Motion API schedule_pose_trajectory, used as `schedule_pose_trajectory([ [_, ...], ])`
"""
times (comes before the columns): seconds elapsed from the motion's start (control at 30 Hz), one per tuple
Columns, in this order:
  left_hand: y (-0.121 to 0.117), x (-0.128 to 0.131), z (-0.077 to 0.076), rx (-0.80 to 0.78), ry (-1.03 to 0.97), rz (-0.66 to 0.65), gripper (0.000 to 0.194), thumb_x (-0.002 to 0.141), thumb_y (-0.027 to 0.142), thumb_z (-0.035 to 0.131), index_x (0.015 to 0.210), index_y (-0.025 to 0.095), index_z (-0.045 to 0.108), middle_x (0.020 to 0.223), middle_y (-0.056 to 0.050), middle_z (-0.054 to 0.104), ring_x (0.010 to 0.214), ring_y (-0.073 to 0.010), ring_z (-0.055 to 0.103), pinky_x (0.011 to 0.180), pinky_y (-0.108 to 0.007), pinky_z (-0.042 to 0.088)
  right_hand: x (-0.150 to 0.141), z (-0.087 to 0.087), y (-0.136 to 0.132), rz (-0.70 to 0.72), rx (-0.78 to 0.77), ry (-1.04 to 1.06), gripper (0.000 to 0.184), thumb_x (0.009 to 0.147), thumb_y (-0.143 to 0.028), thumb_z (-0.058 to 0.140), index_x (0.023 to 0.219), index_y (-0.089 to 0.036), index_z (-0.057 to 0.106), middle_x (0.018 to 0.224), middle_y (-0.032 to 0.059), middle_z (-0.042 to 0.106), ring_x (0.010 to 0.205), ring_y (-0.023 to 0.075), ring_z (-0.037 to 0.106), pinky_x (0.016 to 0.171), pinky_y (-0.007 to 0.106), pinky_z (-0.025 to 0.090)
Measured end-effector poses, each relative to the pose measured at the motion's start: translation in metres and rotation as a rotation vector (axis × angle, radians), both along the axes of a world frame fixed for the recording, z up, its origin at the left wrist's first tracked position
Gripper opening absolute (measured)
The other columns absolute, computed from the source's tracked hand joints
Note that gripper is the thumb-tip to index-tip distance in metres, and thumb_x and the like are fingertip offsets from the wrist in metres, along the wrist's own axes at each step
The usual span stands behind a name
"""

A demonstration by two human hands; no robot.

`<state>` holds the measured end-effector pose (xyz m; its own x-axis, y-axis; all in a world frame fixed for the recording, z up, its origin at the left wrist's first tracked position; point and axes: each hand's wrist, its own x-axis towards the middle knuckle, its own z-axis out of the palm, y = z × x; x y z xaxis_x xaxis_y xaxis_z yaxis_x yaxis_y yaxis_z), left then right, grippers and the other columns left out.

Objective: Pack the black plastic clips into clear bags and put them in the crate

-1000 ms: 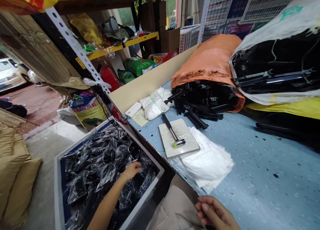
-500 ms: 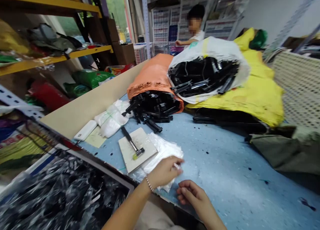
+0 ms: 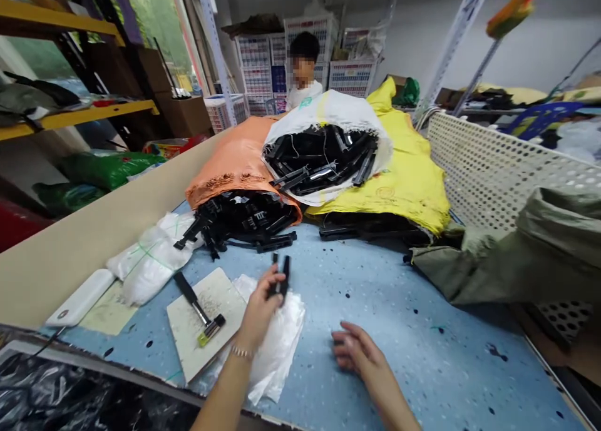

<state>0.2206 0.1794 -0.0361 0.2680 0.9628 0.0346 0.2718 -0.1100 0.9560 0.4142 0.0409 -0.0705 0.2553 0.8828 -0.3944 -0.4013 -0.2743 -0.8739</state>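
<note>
My left hand holds a black plastic part upright above a stack of clear plastic bags on the blue table. My right hand rests on the table to the right of the bags, fingers loosely curled, holding nothing. A small hammer lies on a pale board left of the bags. Beyond them, an orange sack spills black plastic parts onto the table. A white sack full of black parts lies on yellow sacks.
A white power bank and a white bundle lie at the table's left edge. A bin of bagged black parts sits at lower left. A perforated white panel and olive cloth stand on the right. A person sits behind the sacks.
My view swung right from the bin to the table. My left hand left the bin, touched the bags, and now holds a black part. My right hand moved onto the table.
</note>
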Motion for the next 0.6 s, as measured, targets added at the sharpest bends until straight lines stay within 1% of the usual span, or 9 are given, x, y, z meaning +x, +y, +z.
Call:
schedule_pose_trajectory([
  [0.1, -0.060, 0.013, -0.007, -0.250, -0.496, -0.276, 0.048, 0.083, 0.035, 0.047, 0.130, 0.023, 0.042, 0.145, -0.011, 0.041, 0.124, -0.0286, 0.051, 0.096, -0.046, 0.049, -0.008, 0.023, 0.028, -0.072, 0.136, 0.222, 0.066, 0.073, -0.058, 0.069, 0.127, -0.024, 0.052, 0.127, 0.0118, 0.061, 0.104, 0.0258, 0.064, 0.092, 0.043, 0.047],
  [0.17, -0.083, 0.022, -0.008, -0.405, -0.612, -0.404, 0.058, 0.083, 0.047, 0.048, 0.134, 0.023, 0.036, 0.137, -0.013, 0.047, 0.117, -0.0296, 0.056, 0.092, -0.047, 0.051, -0.012, 0.036, 0.040, -0.065, 0.212, 0.309, 0.067, 0.076, -0.058, 0.065, 0.131, -0.023, 0.047, 0.128, 0.0126, 0.060, 0.109, 0.0274, 0.062, 0.094, 0.045, 0.046],
  [0.23, -0.090, 0.029, -0.005, -0.461, -0.572, -0.432, 0.068, 0.082, 0.051, 0.053, 0.139, 0.025, 0.029, 0.134, -0.013, 0.049, 0.116, -0.0297, 0.055, 0.092, -0.047, 0.050, -0.015, 0.045, 0.044, -0.032, 0.264, 0.242, 0.066, 0.079, -0.055, 0.064, 0.134, -0.024, 0.044, 0.126, 0.0117, 0.062, 0.110, 0.0280, 0.061, 0.093, 0.045, 0.046],
  [0.3, -0.087, 0.033, 0.001, -0.397, -0.428, -0.382, 0.074, 0.081, 0.050, 0.059, 0.142, 0.027, 0.026, 0.137, -0.012, 0.045, 0.123, -0.0296, 0.049, 0.097, -0.046, 0.046, -0.017, 0.049, 0.042, 0.056, 0.304, 0.025, 0.065, 0.080, -0.049, 0.066, 0.136, -0.026, 0.043, 0.129, 0.0101, 0.060, 0.115, 0.0274, 0.058, 0.098, 0.045, 0.043],
  [0.37, -0.082, 0.033, 0.006, -0.314, -0.301, -0.338, 0.070, 0.081, 0.047, 0.063, 0.140, 0.025, 0.032, 0.135, -0.011, 0.047, 0.123, -0.0277, 0.047, 0.100, -0.042, 0.043, -0.016, 0.049, 0.036, 0.156, 0.334, -0.249, 0.059, 0.083, -0.046, 0.063, 0.136, -0.027, 0.045, 0.134, 0.0089, 0.055, 0.122, 0.0263, 0.051, 0.105, 0.044, 0.036],
  [0.4, -0.080, 0.032, 0.008, -0.316, -0.278, -0.337, 0.065, 0.081, 0.047, 0.063, 0.137, 0.024, 0.037, 0.128, -0.010, 0.052, 0.115, -0.0259, 0.053, 0.095, -0.039, 0.046, -0.014, 0.048, 0.033, 0.175, 0.349, -0.386, 0.055, 0.087, -0.045, 0.059, 0.136, -0.027, 0.044, 0.135, 0.0085, 0.054, 0.124, 0.0255, 0.049, 0.106, 0.043, 0.035],
  [0.47, -0.079, 0.029, 0.011, -0.417, -0.306, -0.352, 0.057, 0.082, 0.051, 0.060, 0.128, 0.021, 0.044, 0.104, -0.007, 0.060, 0.081, -0.0185, 0.063, 0.071, -0.031, 0.052, -0.007, 0.046, 0.029, 0.135, 0.395, -0.665, 0.046, 0.092, -0.045, 0.049, 0.134, -0.026, 0.046, 0.128, 0.0100, 0.056, 0.117, 0.0248, 0.052, 0.101, 0.043, 0.039],
  [0.53, -0.082, 0.029, 0.014, -0.566, -0.365, -0.364, 0.052, 0.079, 0.054, 0.061, 0.115, 0.018, 0.050, 0.082, 0.000, 0.059, 0.053, -0.0108, 0.056, 0.051, -0.024, 0.044, 0.002, 0.042, 0.030, 0.093, 0.478, -0.957, 0.039, 0.094, -0.046, 0.044, 0.123, -0.022, 0.052, 0.110, 0.0112, 0.060, 0.100, 0.0246, 0.056, 0.088, 0.042, 0.046],
  [0.6, -0.086, 0.032, 0.016, -0.669, -0.409, -0.371, 0.047, 0.076, 0.055, 0.065, 0.100, 0.017, 0.053, 0.073, 0.002, 0.056, 0.045, -0.0082, 0.053, 0.045, -0.021, 0.038, 0.009, 0.039, 0.035, 0.100, 0.589, -1.207, 0.034, 0.094, -0.048, 0.040, 0.105, -0.019, 0.057, 0.091, 0.0096, 0.060, 0.084, 0.0233, 0.055, 0.076, 0.039, 0.047],
])
